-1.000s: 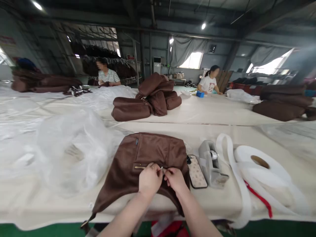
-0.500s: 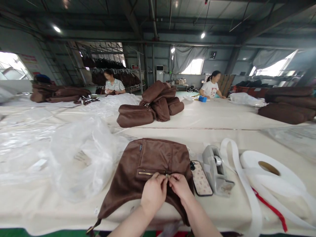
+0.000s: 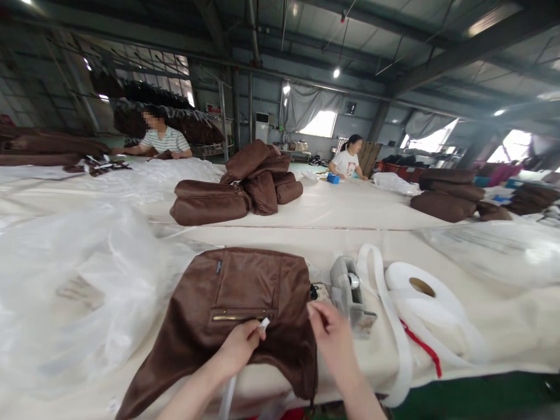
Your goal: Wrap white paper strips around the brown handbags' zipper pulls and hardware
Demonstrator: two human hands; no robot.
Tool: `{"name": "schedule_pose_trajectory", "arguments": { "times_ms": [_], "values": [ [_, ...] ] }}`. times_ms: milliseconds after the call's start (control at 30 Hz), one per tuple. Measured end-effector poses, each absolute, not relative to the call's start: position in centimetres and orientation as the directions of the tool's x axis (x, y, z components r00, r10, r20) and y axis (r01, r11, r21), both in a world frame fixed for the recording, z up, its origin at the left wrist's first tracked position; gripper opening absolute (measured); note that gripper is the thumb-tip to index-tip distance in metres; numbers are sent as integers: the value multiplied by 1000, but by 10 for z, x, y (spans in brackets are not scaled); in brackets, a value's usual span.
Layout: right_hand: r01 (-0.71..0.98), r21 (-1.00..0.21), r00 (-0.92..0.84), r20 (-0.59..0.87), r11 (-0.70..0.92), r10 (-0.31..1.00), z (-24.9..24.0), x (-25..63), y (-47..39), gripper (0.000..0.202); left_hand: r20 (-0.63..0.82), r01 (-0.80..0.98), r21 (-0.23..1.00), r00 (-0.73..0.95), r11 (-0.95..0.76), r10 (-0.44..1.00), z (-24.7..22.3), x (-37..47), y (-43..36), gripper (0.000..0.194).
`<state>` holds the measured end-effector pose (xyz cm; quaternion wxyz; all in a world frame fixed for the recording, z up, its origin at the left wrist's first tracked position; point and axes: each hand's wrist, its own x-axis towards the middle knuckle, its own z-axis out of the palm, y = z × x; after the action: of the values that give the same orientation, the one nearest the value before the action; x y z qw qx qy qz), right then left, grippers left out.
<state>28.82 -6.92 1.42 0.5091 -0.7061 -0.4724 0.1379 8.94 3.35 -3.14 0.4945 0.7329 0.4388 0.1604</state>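
Note:
A brown bag [image 3: 245,286] lies flat on the cream-covered table [image 3: 350,233], its gold zipper [image 3: 231,318] facing up. Over the bag's lower middle, my left hand [image 3: 240,345] pinches a small white strip [image 3: 265,322] just below the zipper's right end. Beyond the bag's right edge is my right hand [image 3: 331,328], fingers curled with the fingertips close together; anything between them is too small to name. It partly covers a patterned phone [image 3: 322,291] lying beside the bag.
A grey tape dispenser [image 3: 350,291], a white ribbon roll [image 3: 405,283] and a red strip [image 3: 422,348] lie right. Clear plastic [image 3: 109,280] spreads at left. Stacked brown bags [image 3: 210,201] sit farther back. Two people [image 3: 164,137] [image 3: 347,160] are across the table.
My right hand has parted from my left and moved right, off the zipper area. A white strip now shows in my left fingers. The view has turned to the right.

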Motion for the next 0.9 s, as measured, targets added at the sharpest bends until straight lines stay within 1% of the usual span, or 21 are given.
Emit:
{"name": "schedule_pose_trajectory", "arguments": {
  "times_ms": [33,67,100,133,167,200,233,300,367,433,567,633,667,767,833,900],
  "values": [
    [620,-781,594,401,-79,697,23,308,-82,32,-200,486,864,573,-133,795,-33,88,34,16],
    [682,-712,640,473,-165,605,29,329,-95,33,-200,487,862,581,-140,789,-35,88,35,16],
    [704,-648,684,508,-291,524,33,350,-105,34,-198,488,860,587,-148,785,-36,88,35,17],
    [693,-591,718,513,-413,471,34,370,-113,36,-194,488,858,594,-158,781,-36,88,36,17],
    [677,-560,734,458,-478,502,32,388,-119,37,-189,489,856,601,-170,777,-36,89,36,17],
    [657,-561,745,380,-503,548,28,403,-122,37,-182,490,852,605,-183,775,-36,89,36,16],
    [633,-593,744,290,-498,602,22,415,-123,37,-174,492,848,609,-196,774,-35,90,37,16],
    [543,-724,718,138,-425,682,10,428,-120,35,-160,499,838,611,-221,775,-35,90,37,16],
    [415,-849,712,78,-328,698,2,429,-116,33,-144,504,829,611,-242,779,-36,90,37,17],
    [336,-907,725,78,-253,684,0,423,-115,36,-129,501,827,611,-255,781,-38,89,38,19],
    [363,-916,752,180,-170,634,5,405,-131,36,-132,486,838,621,-247,773,-39,88,38,18],
    [375,-910,770,199,-178,606,2,400,-144,36,-155,483,848,621,-220,768,-38,88,38,16],
    [364,-908,781,176,-207,599,-2,399,-149,37,-166,483,852,616,-203,770,-37,88,37,15],
    [270,-917,797,43,-292,602,-22,397,-159,43,-200,488,859,597,-155,777,-35,89,36,15],
    [197,-941,781,-20,-277,625,-37,397,-158,47,-217,483,867,584,-120,782,-38,89,35,18],
    [137,-965,772,-38,-224,634,-48,397,-154,48,-233,471,879,569,-80,789,-46,91,35,22]
  ]
}}
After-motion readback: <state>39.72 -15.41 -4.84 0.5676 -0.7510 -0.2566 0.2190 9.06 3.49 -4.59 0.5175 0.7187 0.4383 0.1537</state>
